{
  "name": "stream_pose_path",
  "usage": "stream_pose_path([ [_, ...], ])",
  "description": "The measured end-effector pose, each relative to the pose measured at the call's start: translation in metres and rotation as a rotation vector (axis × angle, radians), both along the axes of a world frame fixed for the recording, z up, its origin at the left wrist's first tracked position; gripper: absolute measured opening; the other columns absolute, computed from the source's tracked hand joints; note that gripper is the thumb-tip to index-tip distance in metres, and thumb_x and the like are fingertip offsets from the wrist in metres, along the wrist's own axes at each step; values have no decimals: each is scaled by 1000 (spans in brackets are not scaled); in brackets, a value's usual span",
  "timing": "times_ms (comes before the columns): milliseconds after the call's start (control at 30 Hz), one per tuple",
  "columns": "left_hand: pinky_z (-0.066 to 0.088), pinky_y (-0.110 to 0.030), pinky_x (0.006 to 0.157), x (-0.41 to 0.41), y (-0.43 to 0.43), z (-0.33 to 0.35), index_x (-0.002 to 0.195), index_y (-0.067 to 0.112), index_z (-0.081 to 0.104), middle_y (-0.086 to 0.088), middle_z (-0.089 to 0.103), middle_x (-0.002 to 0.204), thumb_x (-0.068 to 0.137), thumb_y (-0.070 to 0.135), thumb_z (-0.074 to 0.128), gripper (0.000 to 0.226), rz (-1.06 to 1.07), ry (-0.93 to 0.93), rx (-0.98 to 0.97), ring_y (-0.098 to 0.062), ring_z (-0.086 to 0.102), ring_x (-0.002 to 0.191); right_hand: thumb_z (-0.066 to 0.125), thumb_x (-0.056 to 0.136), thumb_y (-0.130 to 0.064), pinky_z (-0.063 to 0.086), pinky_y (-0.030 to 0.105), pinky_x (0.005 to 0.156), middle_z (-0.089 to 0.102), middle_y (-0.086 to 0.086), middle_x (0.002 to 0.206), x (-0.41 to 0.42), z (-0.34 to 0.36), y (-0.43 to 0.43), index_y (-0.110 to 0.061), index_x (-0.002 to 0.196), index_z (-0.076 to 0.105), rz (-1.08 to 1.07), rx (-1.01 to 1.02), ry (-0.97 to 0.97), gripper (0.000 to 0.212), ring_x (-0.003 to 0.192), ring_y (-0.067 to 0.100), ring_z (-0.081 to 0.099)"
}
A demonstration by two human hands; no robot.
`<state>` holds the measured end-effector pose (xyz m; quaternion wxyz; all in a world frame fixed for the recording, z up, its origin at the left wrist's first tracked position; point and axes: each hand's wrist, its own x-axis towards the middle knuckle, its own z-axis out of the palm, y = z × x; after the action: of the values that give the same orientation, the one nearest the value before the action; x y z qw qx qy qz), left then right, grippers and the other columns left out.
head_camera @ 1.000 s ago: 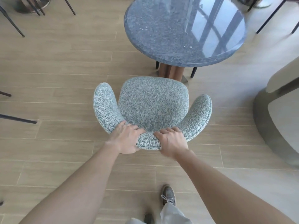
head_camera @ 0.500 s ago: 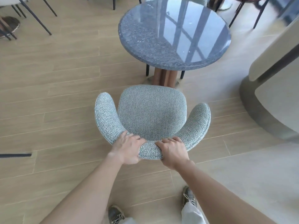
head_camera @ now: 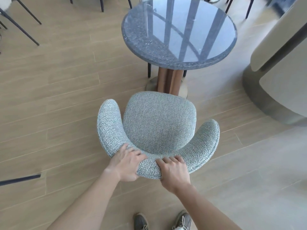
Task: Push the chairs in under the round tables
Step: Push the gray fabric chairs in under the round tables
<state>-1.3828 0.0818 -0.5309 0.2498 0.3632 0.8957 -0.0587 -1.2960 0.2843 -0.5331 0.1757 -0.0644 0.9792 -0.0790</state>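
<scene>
Though pushed closer than half a second ago, still short of the round dark-grey polished stone table [head_camera: 179, 34]: speckled grey-green fabric armchair [head_camera: 159, 123], seat front now overlapping the table's pedestal foot [head_camera: 150, 84], turned slightly more rightward. Gripping its curved backrest as before: left hand [head_camera: 127, 165], right hand [head_camera: 174, 171], fingers curled over the top. Both grey shoes [head_camera: 141, 221] now showing.

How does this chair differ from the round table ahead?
The chair is speckled grey-green fabric; the round table has a glossy dark stone top. The chair's seat is squarish, the table's top round. The left hand and right hand grip the chair; neither touches the table. Both stand on the floor.
</scene>
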Motion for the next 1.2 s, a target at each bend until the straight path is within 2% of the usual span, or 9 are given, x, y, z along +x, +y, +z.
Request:
stream_pose_path([
  [200, 25, -53, 128, -43, 3, -2, 156, 33, 44, 3, 60, 149, 90, 65, 70, 78, -56, 9, 14, -24, 54, 140, 64, 95, -22, 40, 41, 119, 73, -2, 133, -38, 5, 3, -30, 143, 60, -23, 43, 27, 49, 126, 25, 68],
  [400, 36, -51, 119, -99, 26, -2, 150, 32, 49, 2, 64, 138, 89, 74, 66, 76, -82, 92, 32, -25, 58, 129, 67, 97, -28, 42, 43, 118, 75, -6, 119, -98, 3, 25, -33, 136, 64, -45, 85, 80, 39, 117, 23, 71],
  [600, 40, -51, 115, -119, 46, -2, 147, 30, 52, 2, 66, 135, 89, 68, 71, 73, -76, 128, 44, -27, 62, 127, 74, 94, -34, 40, 44, 122, 74, -7, 122, -121, 7, 41, -36, 142, 61, -33, 96, 55, 50, 119, 21, 71],
  [933, 42, -48, 115, -110, 51, -3, 150, 30, 51, 4, 71, 125, 88, 69, 73, 77, -24, 169, 52, -24, 68, 117, 73, 95, -32, 50, 40, 111, 73, -11, 101, -115, 17, 42, -35, 123, 68, -27, 60, 88, 29, 98, 19, 73],
  [1067, 42, -48, 113, -84, 70, -4, 146, 26, 51, 3, 71, 125, 89, 64, 75, 72, 2, 161, 76, -24, 67, 115, 73, 95, -27, 54, 39, 101, 77, -8, 104, -95, 27, 55, -39, 133, 65, -53, 107, 64, 41, 99, 23, 76],
  [1200, 44, -48, 114, -43, 92, -12, 146, 25, 52, 2, 70, 127, 90, 62, 75, 71, -23, 116, 105, -21, 64, 117, 71, 92, -19, 55, 37, 95, 77, -6, 105, -58, 27, 82, -36, 133, 63, -51, 138, -12, 45, 105, 27, 73],
])
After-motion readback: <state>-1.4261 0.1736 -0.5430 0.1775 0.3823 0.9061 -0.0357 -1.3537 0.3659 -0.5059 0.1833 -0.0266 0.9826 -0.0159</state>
